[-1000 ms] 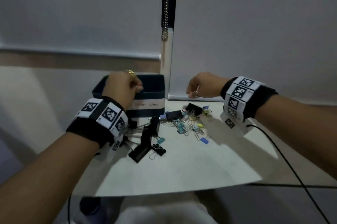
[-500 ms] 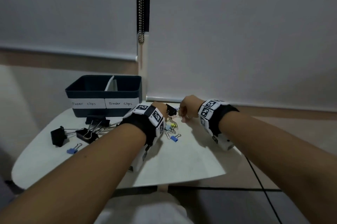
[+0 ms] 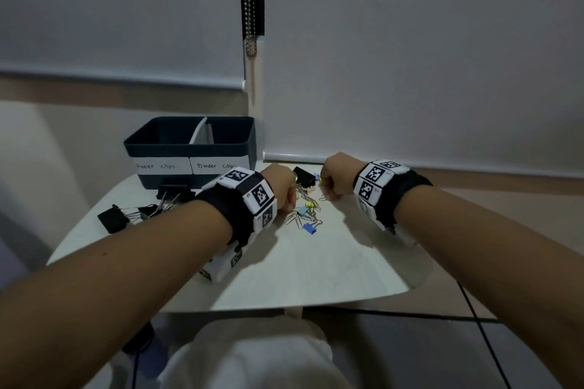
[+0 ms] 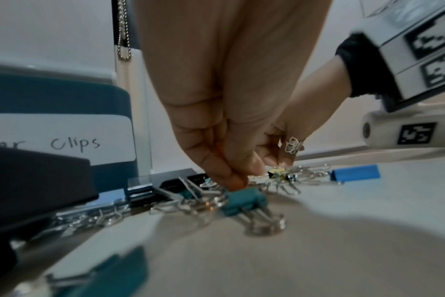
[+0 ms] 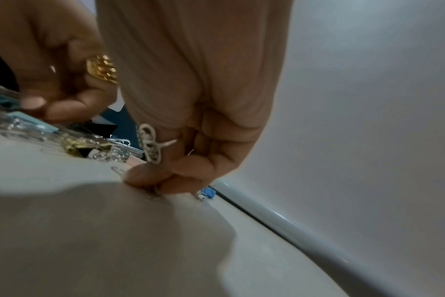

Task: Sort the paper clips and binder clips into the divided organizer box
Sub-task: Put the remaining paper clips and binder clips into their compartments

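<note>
The dark blue organizer box (image 3: 189, 148) stands at the table's back left, its halves labelled "Paper clips" and "Binder clips". A pile of paper clips and small coloured binder clips (image 3: 306, 210) lies between my hands. My left hand (image 3: 286, 199) reaches down into the pile. In the left wrist view its fingertips (image 4: 235, 181) pinch together at the top of a teal binder clip (image 4: 244, 201). My right hand (image 3: 327, 194) is at the pile's right edge. Its thumb and finger (image 5: 158, 185) pinch a paper clip flat on the table.
Several large black binder clips (image 3: 113, 219) lie left of my left wrist, in front of the box. A blue binder clip (image 3: 309, 227) sits at the pile's near side. The white table (image 3: 316, 268) ends close behind at window blinds. A black cable (image 3: 474, 312) hangs at the right.
My left hand came off the box rim and dropped to the pile. My right hand lowered onto the table at the pile's right edge. The head view pulled back and shifted.
</note>
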`<state>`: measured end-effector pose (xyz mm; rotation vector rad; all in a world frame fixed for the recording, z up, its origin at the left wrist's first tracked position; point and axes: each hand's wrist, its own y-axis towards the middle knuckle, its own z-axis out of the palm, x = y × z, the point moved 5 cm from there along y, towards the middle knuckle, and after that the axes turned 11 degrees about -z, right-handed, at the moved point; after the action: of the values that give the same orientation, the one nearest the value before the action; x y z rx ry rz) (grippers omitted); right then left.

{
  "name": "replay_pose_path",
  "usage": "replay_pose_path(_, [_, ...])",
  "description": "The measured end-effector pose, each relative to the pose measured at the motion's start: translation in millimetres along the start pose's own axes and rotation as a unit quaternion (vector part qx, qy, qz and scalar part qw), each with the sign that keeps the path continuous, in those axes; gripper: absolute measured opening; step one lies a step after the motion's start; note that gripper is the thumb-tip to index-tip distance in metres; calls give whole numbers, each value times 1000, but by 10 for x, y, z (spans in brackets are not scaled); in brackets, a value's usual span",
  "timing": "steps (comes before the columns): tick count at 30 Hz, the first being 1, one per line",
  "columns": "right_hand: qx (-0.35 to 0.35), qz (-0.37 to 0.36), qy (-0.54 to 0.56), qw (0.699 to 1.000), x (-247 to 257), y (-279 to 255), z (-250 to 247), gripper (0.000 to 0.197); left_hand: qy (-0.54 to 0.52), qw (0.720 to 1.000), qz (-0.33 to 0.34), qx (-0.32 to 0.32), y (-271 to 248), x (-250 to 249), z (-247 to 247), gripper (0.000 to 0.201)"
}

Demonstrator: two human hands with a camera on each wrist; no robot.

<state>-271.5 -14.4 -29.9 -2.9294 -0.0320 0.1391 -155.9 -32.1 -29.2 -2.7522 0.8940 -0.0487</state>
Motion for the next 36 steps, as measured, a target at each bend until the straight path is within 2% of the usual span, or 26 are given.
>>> replay_pose_path(3, [27, 33, 22, 999, -67, 61, 47, 26, -7, 999, 1, -32, -52, 6, 18, 12])
replay_pose_path(6, [12, 35, 23, 999, -81, 84, 51, 24, 0, 998, 18, -53, -175, -13, 74, 27])
replay_pose_path(7, [22, 42, 23, 999, -72, 69, 69, 25, 4, 999, 13, -46, -194, -29, 86, 25])
replay_pose_path(9, [21, 47, 10, 999, -69, 73, 68, 22, 8, 1000, -10, -26, -184, -25, 94, 5])
replay_pose_path(11, [37, 50, -5, 998, -122, 155, 93, 5, 27, 999, -15, -35, -151, -54, 71, 26])
replay_pose_path(15, [51, 42, -20, 998, -200, 369, 205, 29, 76, 993, -43, -80, -121, -124, 87, 39])
replay_pose_path(19, [38, 32, -50, 997, 71, 183, 80, 38, 111, 991, -53, -61, -172, -232, 103, 22])
replay_pose_path(21, [42, 37, -28, 998, 157, 18, 44, 33, 123, 990, -61, -41, -163, -167, 159, 18])
replay_pose_path(24, [31, 62, -46, 997, -72, 168, 265, 14, 124, 988, -78, -57, -191, -71, 173, 32])
replay_pose_path(26, [71, 85, -61, 992, -221, 233, 391, 17, 49, 992, -91, -78, -289, -19, 89, 21])
replay_pose_path(28, [46, 53, -65, 995, 72, -51, 162, 8, -41, 990, -82, -104, -357, 82, -50, 13])
replay_pose_path(29, [45, 52, -46, 997, 228, -227, 12, 17, -78, 986, -79, -124, -390, 177, -144, 13])
replay_pose_path(31, [-7, 49, -16, 999, 382, -389, -323, 27, -136, 973, -86, -166, -486, 449, -340, 20])
replay_pose_path(33, [-88, 39, 34, 995, 516, -365, -632, 28, -203, 955, -91, -194, -603, 776, -536, 19])
replay_pose_path(36, [-199, -38, 69, 977, 947, -93, -1065, 24, -219, 928, -134, -272, -741, 1330, -830, 21])
